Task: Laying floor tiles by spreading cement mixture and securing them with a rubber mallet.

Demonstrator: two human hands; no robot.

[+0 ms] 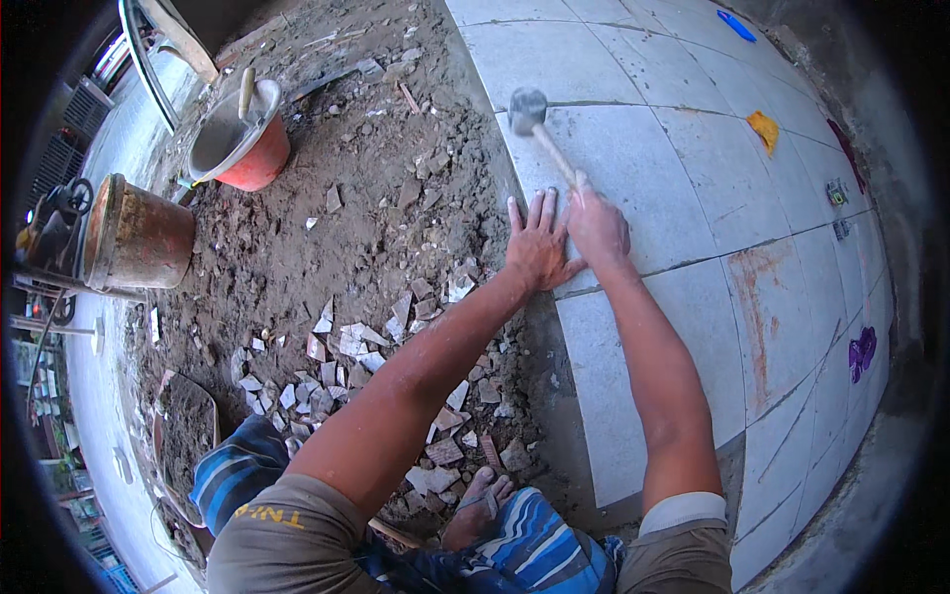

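My right hand (599, 223) is closed around the wooden handle of a rubber mallet (528, 113), whose slightly blurred dark-grey head is over a pale grey floor tile (661, 213). My left hand (537, 252) lies beside it with fingers spread, pressed flat at that tile's left edge, where the tiling meets rough grey mortar. Below both arms another tile (628, 386) borders the exposed bed.
Rubble with broken tile shards (356, 342) covers the ground at left, with an orange bucket (252, 163) holding a tool and a dirty bucket (148, 238). On the tiling lie a yellow cloth (762, 131), a blue object (735, 25) and purple items (861, 351).
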